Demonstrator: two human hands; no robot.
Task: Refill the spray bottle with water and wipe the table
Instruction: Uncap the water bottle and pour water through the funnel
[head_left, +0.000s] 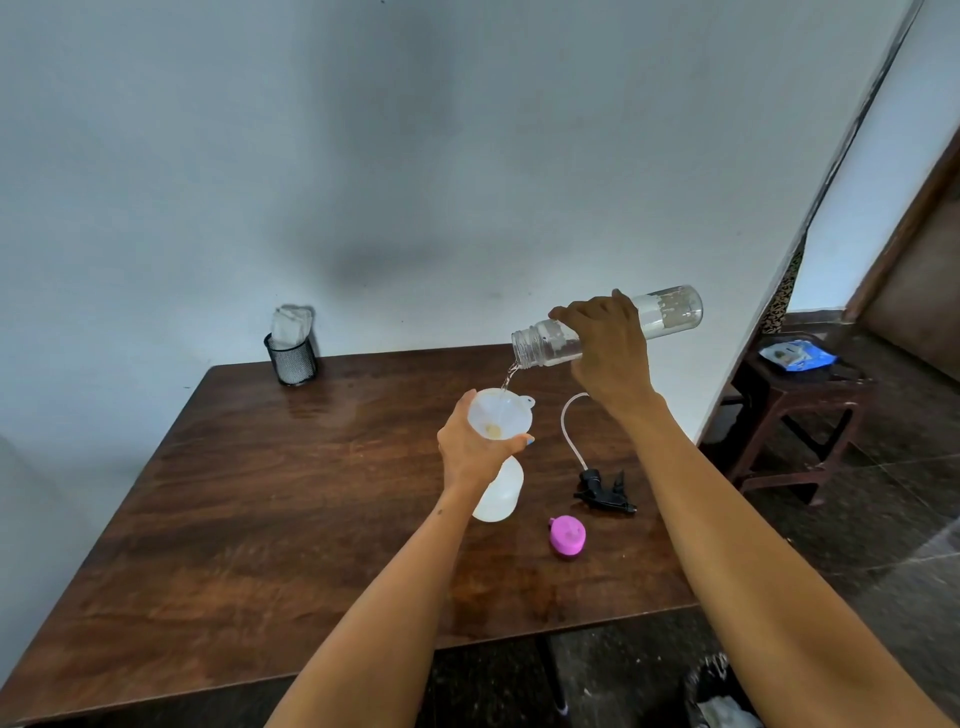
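My right hand (608, 353) grips a clear water bottle (670, 309) tilted mouth-down to the left, and a thin stream of water falls from it. The stream lands in a white funnel (498, 413) seated in the neck of the white spray bottle (501, 491), which stands upright on the wooden table (260, 493). My left hand (475, 449) curls round the funnel's rim from the near side. The black spray trigger head (605, 491) with its curved white tube lies on the table to the right of the bottle. A pink cap (567, 536) lies nearer me.
A black mesh cup (292, 359) holding a folded whitish cloth stands at the table's far left corner by the wall. Right of the table, a dark wooden stool (800, 410) carries a blue packet (797, 355). The table's near edge runs below my forearms.
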